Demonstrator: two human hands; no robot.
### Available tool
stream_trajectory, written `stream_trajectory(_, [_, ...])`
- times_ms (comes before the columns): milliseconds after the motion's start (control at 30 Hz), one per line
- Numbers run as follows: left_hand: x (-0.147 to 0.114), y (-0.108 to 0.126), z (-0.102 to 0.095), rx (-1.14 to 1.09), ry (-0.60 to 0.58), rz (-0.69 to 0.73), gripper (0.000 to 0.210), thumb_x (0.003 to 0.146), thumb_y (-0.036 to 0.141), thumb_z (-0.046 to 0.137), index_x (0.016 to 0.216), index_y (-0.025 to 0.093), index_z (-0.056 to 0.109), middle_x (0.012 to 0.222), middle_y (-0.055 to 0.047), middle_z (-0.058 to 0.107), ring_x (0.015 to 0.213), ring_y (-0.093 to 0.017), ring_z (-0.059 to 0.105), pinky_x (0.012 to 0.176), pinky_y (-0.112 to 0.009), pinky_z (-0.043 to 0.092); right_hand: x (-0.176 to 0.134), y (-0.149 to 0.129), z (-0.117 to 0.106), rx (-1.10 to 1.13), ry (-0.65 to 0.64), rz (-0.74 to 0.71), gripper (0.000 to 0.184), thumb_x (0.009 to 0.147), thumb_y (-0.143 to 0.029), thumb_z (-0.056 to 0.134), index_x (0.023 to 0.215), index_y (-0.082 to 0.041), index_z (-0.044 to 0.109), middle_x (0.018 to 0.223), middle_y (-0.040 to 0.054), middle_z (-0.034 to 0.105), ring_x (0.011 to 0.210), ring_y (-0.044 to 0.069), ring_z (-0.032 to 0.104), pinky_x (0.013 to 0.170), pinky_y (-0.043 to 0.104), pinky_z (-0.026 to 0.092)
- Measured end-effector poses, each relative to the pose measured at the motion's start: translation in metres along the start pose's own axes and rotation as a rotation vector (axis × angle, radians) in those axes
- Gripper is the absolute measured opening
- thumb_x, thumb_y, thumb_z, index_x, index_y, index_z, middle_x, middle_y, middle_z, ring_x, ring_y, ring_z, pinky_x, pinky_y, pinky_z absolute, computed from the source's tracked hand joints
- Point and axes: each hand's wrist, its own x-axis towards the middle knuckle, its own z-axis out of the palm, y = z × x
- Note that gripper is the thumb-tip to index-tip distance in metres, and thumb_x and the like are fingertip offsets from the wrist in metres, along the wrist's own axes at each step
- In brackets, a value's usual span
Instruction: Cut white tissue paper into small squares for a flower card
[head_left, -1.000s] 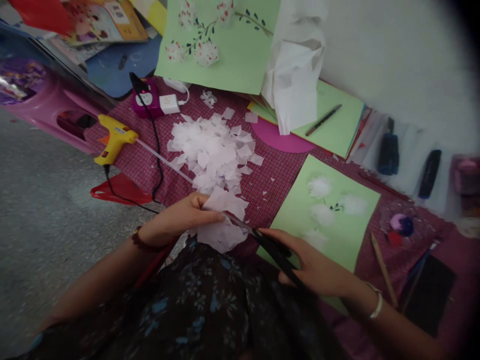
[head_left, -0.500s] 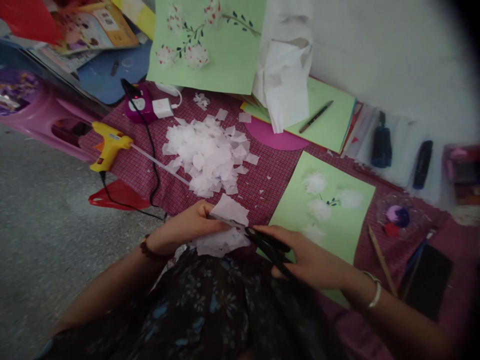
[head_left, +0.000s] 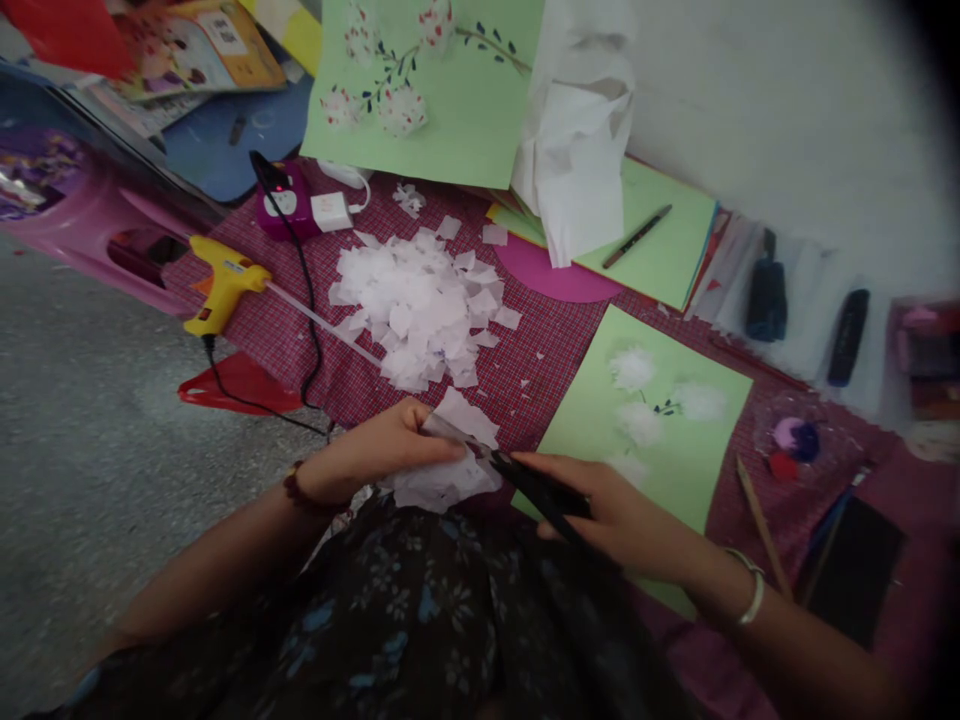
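Observation:
My left hand pinches a white tissue sheet held above my lap. In my right hand are black-handled scissors, their blades reaching into the sheet from the right. Just beyond my hands, a heap of small white tissue squares lies on the red checked cloth. To the right of the scissors lies a green card with white fluffy blobs stuck on it.
A yellow glue gun with a black cable lies at the left by a pink plug block. A finished green flower card, crumpled white tissue, a pen, markers and a pencil surround the cloth.
The scissor blades have closed further into the tissue sheet, and both hands have stayed close together. The view shifted slightly.

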Motion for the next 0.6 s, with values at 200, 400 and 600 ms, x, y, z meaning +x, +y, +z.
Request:
stream_trajectory(200, [-0.002, 0.000, 0.001, 0.017, 0.026, -0.031, 0.017, 0.074, 0.033, 0.076, 0.079, 0.017, 0.078, 0.067, -0.001, 0.072, 0.053, -0.009, 0.057, 0.051, -0.018, 0.045, -0.001, 0.000, -0.001, -0.010, -0.016, 0.072, 0.072, 0.082, -0.039, 0.076, 0.147, -0.028, 0.047, 0.143, 0.0086, 0.059, 0.124, 0.030, 0.058, 0.105, 0.045, 0.046])
stream_trajectory(400, [0.000, 0.002, -0.002, 0.253, 0.161, 0.118, 0.024, 0.080, 0.037, 0.069, 0.096, 0.019, 0.074, 0.081, -0.003, 0.073, 0.065, -0.013, 0.062, 0.058, -0.022, 0.048, -0.012, 0.000, -0.013, 0.147, -0.034, -0.001, 0.071, 0.088, -0.059, 0.065, 0.144, -0.020, 0.047, 0.126, 0.0130, 0.061, 0.106, 0.026, 0.060, 0.092, 0.039, 0.049])
stream_trajectory(600, [-0.006, 0.024, -0.007, 0.684, 0.255, 0.384, 0.043, 0.097, 0.044, 0.047, 0.068, 0.017, 0.064, 0.062, 0.001, 0.056, 0.057, -0.011, 0.049, 0.053, -0.022, 0.036, -0.027, -0.003, -0.025, 0.354, 0.036, -0.087, 0.059, 0.089, -0.070, 0.053, 0.119, -0.020, 0.058, 0.090, 0.0041, 0.056, 0.072, 0.015, 0.049, 0.067, 0.030, 0.043])
